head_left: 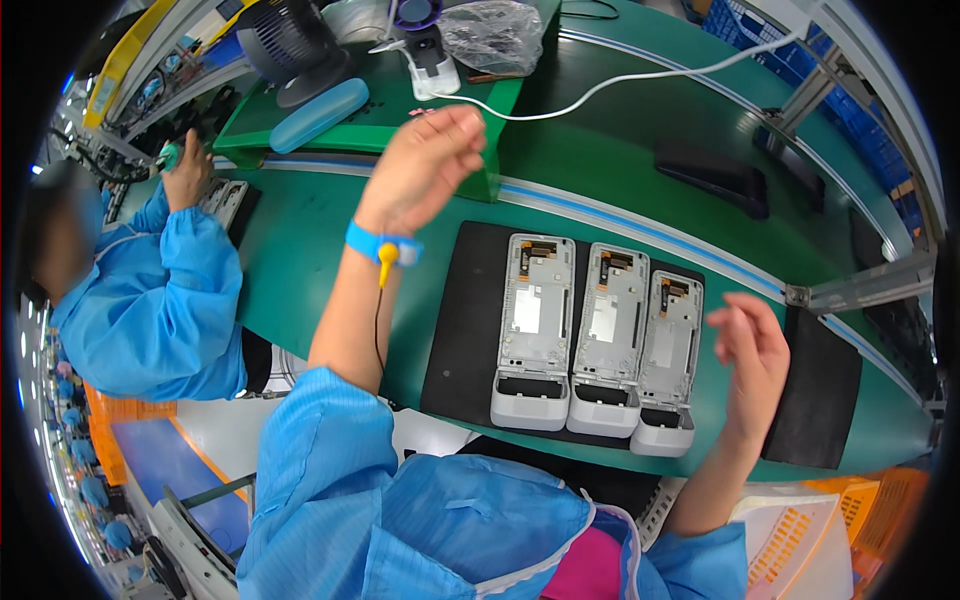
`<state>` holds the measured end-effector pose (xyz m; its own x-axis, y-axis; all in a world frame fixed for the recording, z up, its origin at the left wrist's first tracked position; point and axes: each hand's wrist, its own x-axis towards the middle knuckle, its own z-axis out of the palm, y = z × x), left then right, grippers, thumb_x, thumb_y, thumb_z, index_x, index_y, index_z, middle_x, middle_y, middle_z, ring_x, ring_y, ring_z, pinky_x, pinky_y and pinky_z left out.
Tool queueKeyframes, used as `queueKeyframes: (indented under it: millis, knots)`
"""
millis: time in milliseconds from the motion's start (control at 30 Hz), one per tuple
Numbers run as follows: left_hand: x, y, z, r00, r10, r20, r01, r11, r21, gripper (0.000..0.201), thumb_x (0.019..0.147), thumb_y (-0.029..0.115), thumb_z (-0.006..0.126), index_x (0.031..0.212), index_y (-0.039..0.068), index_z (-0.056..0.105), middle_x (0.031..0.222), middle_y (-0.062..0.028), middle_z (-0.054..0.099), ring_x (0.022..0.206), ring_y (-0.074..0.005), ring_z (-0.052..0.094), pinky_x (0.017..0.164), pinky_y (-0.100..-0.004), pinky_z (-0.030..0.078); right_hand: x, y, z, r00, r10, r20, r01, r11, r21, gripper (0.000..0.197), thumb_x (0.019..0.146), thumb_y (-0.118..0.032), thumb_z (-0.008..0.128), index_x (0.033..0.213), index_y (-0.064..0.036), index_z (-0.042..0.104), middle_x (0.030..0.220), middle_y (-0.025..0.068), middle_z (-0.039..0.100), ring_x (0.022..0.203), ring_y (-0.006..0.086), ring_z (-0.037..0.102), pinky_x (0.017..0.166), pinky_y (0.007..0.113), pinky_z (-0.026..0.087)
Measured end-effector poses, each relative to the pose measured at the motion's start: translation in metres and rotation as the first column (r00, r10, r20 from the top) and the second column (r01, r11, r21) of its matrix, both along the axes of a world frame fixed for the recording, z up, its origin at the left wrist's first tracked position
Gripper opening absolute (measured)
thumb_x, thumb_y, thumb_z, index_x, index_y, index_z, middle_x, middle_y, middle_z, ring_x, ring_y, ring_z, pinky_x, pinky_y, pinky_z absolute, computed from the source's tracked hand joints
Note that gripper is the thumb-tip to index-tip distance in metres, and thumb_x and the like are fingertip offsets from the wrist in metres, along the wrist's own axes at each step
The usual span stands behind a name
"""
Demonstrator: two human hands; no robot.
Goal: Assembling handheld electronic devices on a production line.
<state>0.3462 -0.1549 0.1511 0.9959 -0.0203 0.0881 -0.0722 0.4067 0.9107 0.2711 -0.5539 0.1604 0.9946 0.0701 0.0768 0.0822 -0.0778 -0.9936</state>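
Well, casings: I see three open light-grey plastic casings in a row on a black mat, the left one, the middle one and the right one, each with its hollow, boxy end toward the table's near edge.
Inside them: a pale square and, toward the far end, brown-and-black strips.
Right hand: I find the right hand just past the right casing, apart from it, fingers loosely bent and released.
Left hand: the left hand is raised near the table's far edge, fingers curled in; I cannot tell whether they pinch anything.
Wrist: a blue band with a yellow clip and a dark cord circles the left one.
Table: green, with a second black mat toward its right end.
Far edge: beyond it I make out a green shelf bearing a light-blue case, a dark fan and a clear plastic bag.
Left end: a co-worker in blue sits there.
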Motion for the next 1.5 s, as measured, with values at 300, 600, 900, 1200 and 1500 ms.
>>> queueKeyframes:
  millis: [300,600,900,1200,1500]
  knots:
    - [-0.058,-0.098,-0.026,0.976,-0.21,-0.057,0.201,0.971,-0.13,0.015,0.1,0.019,0.064,0.1,0.005,0.063,0.092,0.0025,0.056,0.083,-0.0079,0.05,0.077,-0.0232,0.044,0.024,0.117,0.011,0.97,0.179,0.166,-0.153,0.975,-0.159,0.012,0.086,-0.008,0.075,0.095,0.0007,0.074,0.09,0.0079,0.073,0.077,0.0122,0.066,0.067,0.025,0.052]
    - [-0.069,-0.122,-0.028,0.996,-0.089,0.015,0.085,0.983,0.161,0.011,0.097,0.01,0.068,0.102,0.001,0.066,0.095,0.0015,0.065,0.089,-0.0053,0.058,0.08,-0.0205,0.047,0.025,0.095,0.01,0.958,0.226,0.175,-0.146,0.913,-0.381,0.015,0.081,-0.011,0.073,0.088,0.0023,0.074,0.078,0.0108,0.072,0.067,0.0173,0.066,0.064,0.03,0.053]
    - [-0.068,-0.126,-0.043,0.999,-0.033,-0.017,0.035,0.982,0.183,0.011,0.092,0.007,0.072,0.1,-0.001,0.073,0.093,-0.0033,0.072,0.087,-0.0078,0.064,0.081,-0.0221,0.051,0.028,0.035,0.003,0.92,0.392,0.025,-0.323,0.791,-0.52,0.004,0.084,-0.003,0.073,0.087,-0.001,0.071,0.078,-0.001,0.065,0.069,0.0049,0.056,0.06,0.021,0.045]
    - [-0.065,-0.118,-0.049,0.999,-0.011,-0.045,0.02,0.981,0.191,0.016,0.091,0.011,0.075,0.102,0.0,0.074,0.093,-0.0024,0.072,0.086,-0.0076,0.063,0.082,-0.0225,0.05,0.011,-0.002,-0.023,0.768,0.639,-0.04,-0.389,0.415,-0.822,0.005,0.081,-0.004,0.072,0.085,-0.0025,0.069,0.085,0.0076,0.066,0.074,0.0253,0.065,0.065,0.035,0.053]
    - [-0.062,-0.116,-0.05,0.999,0.016,-0.033,-0.007,0.971,0.24,0.018,0.09,0.014,0.076,0.102,0.0,0.074,0.092,-0.0017,0.071,0.085,-0.0073,0.062,0.079,-0.0222,0.048,0.012,0.001,-0.026,0.727,0.686,-0.019,-0.274,0.266,-0.924,0.006,0.079,-0.006,0.07,0.08,-0.0028,0.065,0.083,0.0099,0.064,0.08,0.0302,0.066,0.068,0.042,0.054]
